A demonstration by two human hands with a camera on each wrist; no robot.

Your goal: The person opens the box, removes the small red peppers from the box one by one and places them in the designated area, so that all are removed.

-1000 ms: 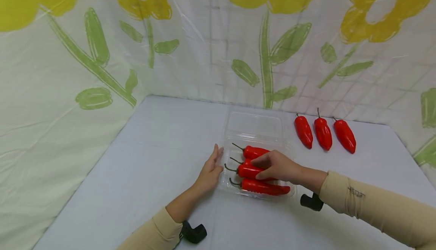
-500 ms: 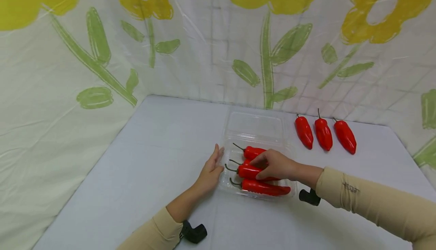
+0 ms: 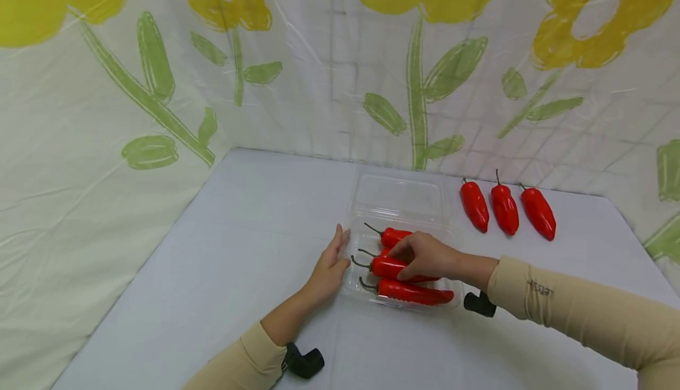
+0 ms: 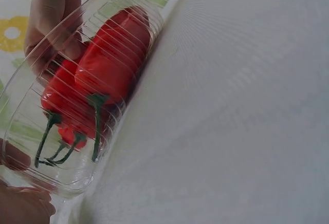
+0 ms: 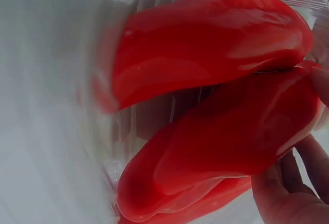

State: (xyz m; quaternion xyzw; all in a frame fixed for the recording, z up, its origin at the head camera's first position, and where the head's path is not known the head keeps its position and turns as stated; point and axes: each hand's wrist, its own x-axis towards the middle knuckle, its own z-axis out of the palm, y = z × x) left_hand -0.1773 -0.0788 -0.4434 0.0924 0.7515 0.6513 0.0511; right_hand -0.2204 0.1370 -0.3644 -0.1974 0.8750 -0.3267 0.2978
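Observation:
A clear plastic clamshell box lies with its lid folded back, several red peppers side by side in it, green stems pointing left. My right hand reaches over from the right and grips one red pepper between thumb and fingers, down among the others. In the right wrist view that pepper lies close against the front pepper. Another pepper sits at the back, partly behind the right hand. My left hand rests against the box's left side, fingers extended.
Three more red peppers lie in a row at the back right of the white table. A flower-printed curtain hangs behind the table's far edge. The raised lid spreads flat behind the box.
My right hand and forearm have shifted slightly left, still on the same pepper, which stays nearly in place. The left hand, box and other peppers look unmoved.

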